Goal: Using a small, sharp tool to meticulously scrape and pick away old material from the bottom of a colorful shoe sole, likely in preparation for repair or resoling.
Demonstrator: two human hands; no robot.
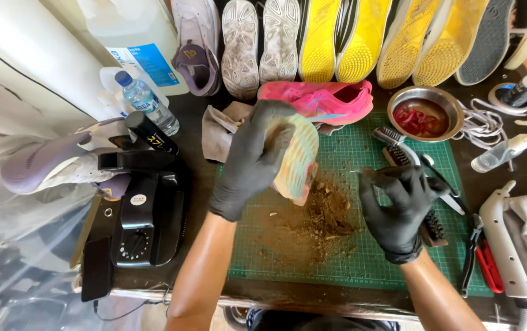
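Observation:
My left hand, in a black glove, grips a pink and teal sneaker sole-up above a green cutting mat. Brown dirt lies piled on the mat under the shoe. My right hand, also gloved in black, hovers over the mat's right side with fingertips pinched on a thin metal pick pointing toward the shoe. The matching pink sneaker lies on its side at the mat's far edge.
Brushes and a metal bowl of red liquid sit right of the shoe. Pliers, a spray bottle, white laces, a black machine, a water bottle and a row of upturned shoes surround the mat.

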